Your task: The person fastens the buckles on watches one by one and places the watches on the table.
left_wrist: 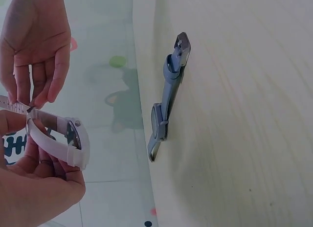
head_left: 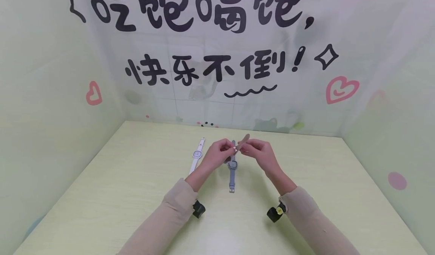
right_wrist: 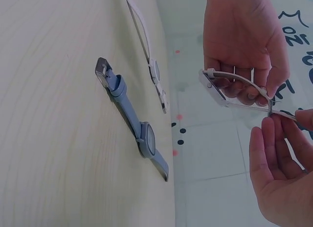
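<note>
A pale wristwatch (left_wrist: 80,144) is held up in the air between both hands, its strap bent into a loop through the buckle. My left hand (head_left: 217,153) grips the strap by the buckle, with the watch case hanging beside its fingers. The strap's free end (head_left: 243,142) sticks out past the buckle, and my right hand (head_left: 261,153) pinches it between thumb and fingers. Below the hands a blue-grey watch (head_left: 232,165) lies on the table, its strap laid out straight; the hands partly cover its far end in the head view.
A white watch (head_left: 197,154) lies stretched out left of the blue-grey one, its near end behind the left forearm. The pale wooden table (head_left: 112,194) is bounded by printed cloth walls (head_left: 153,108) at the back and sides.
</note>
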A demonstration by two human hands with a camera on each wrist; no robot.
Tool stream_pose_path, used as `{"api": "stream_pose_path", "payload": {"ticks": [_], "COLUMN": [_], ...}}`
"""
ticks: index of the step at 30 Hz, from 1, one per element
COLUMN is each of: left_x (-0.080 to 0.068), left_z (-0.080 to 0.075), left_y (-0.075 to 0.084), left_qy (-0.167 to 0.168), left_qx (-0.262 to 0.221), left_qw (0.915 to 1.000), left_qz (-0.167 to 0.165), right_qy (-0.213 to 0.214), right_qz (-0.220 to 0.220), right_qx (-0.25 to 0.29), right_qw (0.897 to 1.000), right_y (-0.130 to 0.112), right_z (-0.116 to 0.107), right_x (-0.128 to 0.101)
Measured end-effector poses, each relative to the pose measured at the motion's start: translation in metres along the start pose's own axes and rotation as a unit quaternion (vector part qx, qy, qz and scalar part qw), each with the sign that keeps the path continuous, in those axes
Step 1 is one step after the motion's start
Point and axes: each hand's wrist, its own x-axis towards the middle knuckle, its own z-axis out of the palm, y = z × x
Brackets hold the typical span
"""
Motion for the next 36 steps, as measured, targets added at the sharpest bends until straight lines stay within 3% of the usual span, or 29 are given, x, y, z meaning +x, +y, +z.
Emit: {"api": "stream_pose_path", "payload": {"ticks": [16,29,36], "left_x": [-0.0038,-0.0039,-0.0054], "left_z": [0.0013,0.0010,0.0003], "left_y": [-0.0011,0.0026,0.0021], "left_qy": [0.003,0.015,0.019], "left_qx": [-0.012,0.012,0.010], "left_qw": [0.9999,0.9996,0.9994], "left_qz": [0.008,0.020,0.029], "right_qy": [0.000,-0.007,-0.009], "right_qz": [0.015,-0.004,-0.017], "right_qx": [0.003,-0.009,-0.041], "right_qw": [1.000,1.000,0.999], "right_y": [0.0015,0.0008,-0.0007], "right_z": [0.0006,0.0006,0.0015], "right_x": [-0.0021,-0.0027,-0.0053]}}
